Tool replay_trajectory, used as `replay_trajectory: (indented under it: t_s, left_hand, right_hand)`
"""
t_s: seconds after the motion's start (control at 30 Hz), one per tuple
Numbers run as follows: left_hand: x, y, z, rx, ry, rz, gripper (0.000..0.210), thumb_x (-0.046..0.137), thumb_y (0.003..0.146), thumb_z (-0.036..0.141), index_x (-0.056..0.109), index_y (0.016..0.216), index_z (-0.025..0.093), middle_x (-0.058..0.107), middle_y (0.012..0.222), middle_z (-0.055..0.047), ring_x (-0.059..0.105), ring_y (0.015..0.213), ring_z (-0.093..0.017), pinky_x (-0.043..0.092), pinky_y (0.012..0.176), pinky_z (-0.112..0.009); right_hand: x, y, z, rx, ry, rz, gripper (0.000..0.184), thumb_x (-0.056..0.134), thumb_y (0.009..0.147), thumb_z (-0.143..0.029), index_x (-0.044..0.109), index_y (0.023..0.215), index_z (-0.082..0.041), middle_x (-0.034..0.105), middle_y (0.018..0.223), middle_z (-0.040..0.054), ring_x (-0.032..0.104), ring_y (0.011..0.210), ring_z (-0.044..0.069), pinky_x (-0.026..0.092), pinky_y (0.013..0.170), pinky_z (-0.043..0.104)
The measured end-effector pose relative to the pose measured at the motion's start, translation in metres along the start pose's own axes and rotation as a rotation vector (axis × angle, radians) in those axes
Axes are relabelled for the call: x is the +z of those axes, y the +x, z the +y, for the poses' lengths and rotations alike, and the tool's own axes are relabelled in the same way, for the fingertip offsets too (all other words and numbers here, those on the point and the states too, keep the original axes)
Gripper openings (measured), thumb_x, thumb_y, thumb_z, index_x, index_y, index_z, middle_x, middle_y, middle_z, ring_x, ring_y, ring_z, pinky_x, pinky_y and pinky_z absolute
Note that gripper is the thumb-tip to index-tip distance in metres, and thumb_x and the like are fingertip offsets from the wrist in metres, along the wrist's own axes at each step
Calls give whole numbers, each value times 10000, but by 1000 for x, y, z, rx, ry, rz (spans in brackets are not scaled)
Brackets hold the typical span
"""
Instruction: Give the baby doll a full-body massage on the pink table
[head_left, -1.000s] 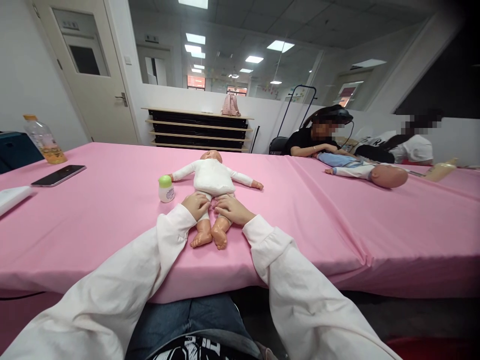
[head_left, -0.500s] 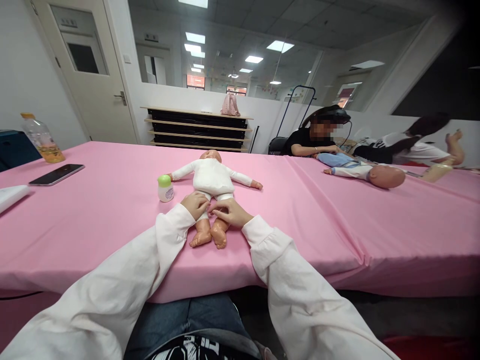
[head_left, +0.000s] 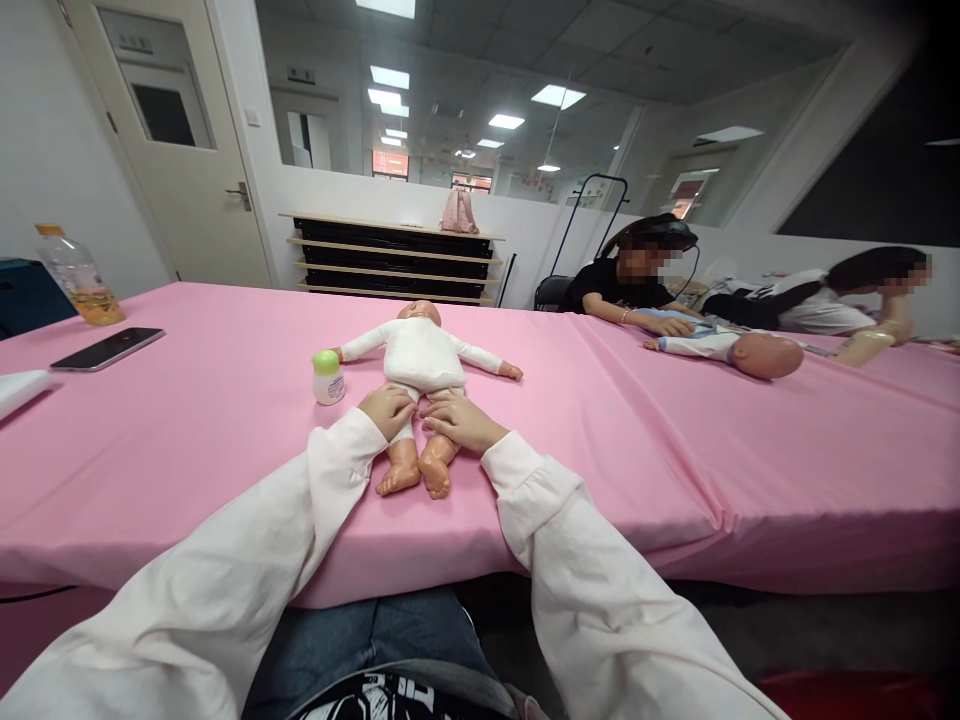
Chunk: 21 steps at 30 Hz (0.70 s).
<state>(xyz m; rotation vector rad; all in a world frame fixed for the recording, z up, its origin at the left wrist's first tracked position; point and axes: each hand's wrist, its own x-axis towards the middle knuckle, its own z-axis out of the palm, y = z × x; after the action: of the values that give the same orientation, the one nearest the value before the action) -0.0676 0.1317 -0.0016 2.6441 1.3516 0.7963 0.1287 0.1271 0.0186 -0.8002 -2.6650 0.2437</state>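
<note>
A baby doll (head_left: 424, 355) with a white cloth body lies on its back on the pink-covered table, arms spread and bare feet toward me. My left hand (head_left: 388, 410) rests on the doll's thigh at the left, palm down, fingers stretched out. On the other thigh lies my right hand (head_left: 459, 418), its fingers extended and slightly apart. Neither hand has anything in its grasp. Just left of the doll, near its hand, stands a small white jar (head_left: 328, 378) with a green lid.
Pink cloth (head_left: 600, 450) covers the table. At the left are a phone (head_left: 109, 348), a drink bottle (head_left: 81, 275) and a white object (head_left: 22, 392). To the right, a person (head_left: 634, 270) in black touches a second doll (head_left: 765, 355); another person (head_left: 817, 300) leans beyond.
My right hand's fingers have flattened onto the doll's thigh; my left hand stays nearly still. The person in black has shifted a hand over the second doll. The farther person's arm has moved.
</note>
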Motion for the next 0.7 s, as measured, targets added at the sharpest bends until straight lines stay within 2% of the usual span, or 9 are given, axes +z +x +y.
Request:
replay_trajectory:
  t_s: [0.1,0.17,0.23,0.37,0.5,0.6,0.7]
  left_hand:
    - [0,0,0,-2,-10,5,284,423,848,269,692,818,182,664,932,-45,544,949,-185,413,906,-334]
    - [0,-1,0,-7,-12,16,278,425,846,260,691,829,186,665,926,-44,541,965,-187,409,912,-338]
    - [-1,-1,1,-8,-13,23,278,421,845,252,691,825,189,664,915,-44,539,971,-190,413,904,-339]
    - [-2,-2,1,6,-16,17,301,393,854,240,687,818,189,660,890,-41,544,931,-180,429,872,-329]
    - [-1,-2,4,-15,2,13,297,399,857,248,687,831,181,663,914,-42,542,938,-187,428,873,-331]
    - [0,-5,8,-43,41,25,283,404,849,217,685,856,185,663,961,-40,542,966,-194,424,878,-339]
    - [-5,-8,11,-23,94,2,267,414,846,218,678,860,184,665,925,-51,555,950,-204,431,851,-352]
  right_hand:
    - [-2,-2,-8,3,40,-16,345,406,899,-364,692,867,-174,680,925,58,532,1002,210,366,914,371]
    - [-2,-3,-12,35,136,10,384,381,904,-397,677,891,-154,678,872,61,578,840,173,425,803,315]
    - [-2,-4,-15,71,237,56,423,345,911,-427,657,945,-144,676,871,62,591,760,148,446,728,278]
    - [-1,-4,-18,89,332,135,473,299,911,-474,625,1027,-152,671,950,72,613,765,142,467,723,273]
    - [0,-3,-19,109,428,193,467,321,900,-484,632,990,-147,679,909,73,630,727,138,498,695,272]
    - [1,-2,-16,104,479,257,402,360,901,-431,626,984,-141,682,910,75,638,733,137,514,699,277]
    - [-3,-2,-8,86,387,329,300,426,885,-351,618,1016,-161,680,953,64,639,779,141,512,740,291]
